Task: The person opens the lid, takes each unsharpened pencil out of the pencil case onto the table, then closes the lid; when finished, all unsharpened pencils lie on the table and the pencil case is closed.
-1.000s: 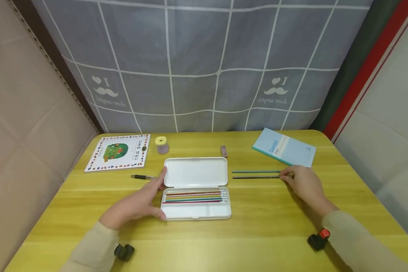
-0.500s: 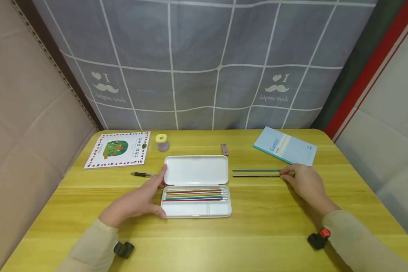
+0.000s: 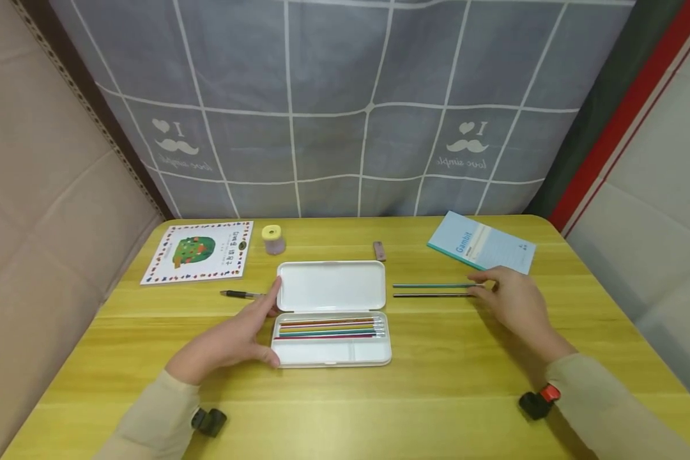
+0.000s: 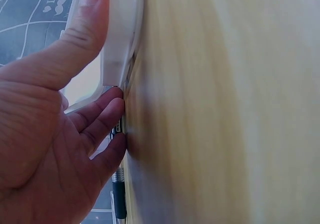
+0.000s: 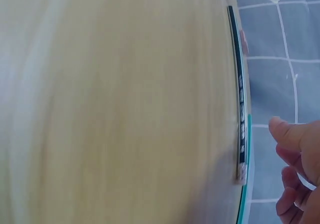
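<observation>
The left hand (image 3: 230, 342) lies spread against the pencil case (image 3: 322, 354); the right hand (image 3: 512, 300), thumb and finger parted, hovers at the right ends of the green pencil (image 3: 431, 285) and dark pencil (image 3: 431, 295), right of it on the table (image 3: 437, 396). An uneven pinch could roll one away.

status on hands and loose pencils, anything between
Left hand against open pencil case. Right hand empty, above two loose pencils. Nothing between them and pencil case.

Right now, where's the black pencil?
In the head view, the black pencil lies on the table, right of the open white case, on the near side of the teal pencil. The right hand is near its right end.
</observation>
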Tool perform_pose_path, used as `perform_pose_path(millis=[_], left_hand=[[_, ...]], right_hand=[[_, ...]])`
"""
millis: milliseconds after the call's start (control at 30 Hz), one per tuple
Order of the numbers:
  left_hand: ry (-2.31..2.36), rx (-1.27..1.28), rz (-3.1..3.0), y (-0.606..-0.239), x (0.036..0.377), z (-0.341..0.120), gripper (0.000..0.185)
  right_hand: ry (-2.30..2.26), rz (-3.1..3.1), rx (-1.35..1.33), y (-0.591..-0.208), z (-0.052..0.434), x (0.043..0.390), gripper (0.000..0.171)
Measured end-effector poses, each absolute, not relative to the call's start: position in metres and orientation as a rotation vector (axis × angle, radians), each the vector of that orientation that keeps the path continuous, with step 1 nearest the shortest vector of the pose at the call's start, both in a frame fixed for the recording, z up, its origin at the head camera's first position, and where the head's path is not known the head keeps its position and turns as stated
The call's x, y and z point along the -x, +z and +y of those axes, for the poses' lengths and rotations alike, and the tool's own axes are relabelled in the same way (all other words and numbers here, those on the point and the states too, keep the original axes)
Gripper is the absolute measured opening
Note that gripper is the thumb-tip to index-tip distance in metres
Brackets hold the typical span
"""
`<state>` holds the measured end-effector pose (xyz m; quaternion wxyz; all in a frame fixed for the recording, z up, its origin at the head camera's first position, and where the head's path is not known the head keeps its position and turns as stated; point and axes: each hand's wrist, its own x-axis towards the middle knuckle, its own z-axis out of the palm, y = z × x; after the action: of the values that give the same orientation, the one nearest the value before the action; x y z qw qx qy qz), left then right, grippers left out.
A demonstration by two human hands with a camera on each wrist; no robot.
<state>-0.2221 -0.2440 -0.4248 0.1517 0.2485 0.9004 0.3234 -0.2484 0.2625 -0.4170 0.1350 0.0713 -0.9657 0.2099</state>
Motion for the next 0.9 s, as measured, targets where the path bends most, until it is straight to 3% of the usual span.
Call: perform_pose_path(millis=[900], left_hand=[[0.906,-0.771,2.598,-0.423,0.223,-0.246,0.146]], right_hand=[[0.788,-2.816,-0.46,-0.414,0.164,0.225,0.024]])
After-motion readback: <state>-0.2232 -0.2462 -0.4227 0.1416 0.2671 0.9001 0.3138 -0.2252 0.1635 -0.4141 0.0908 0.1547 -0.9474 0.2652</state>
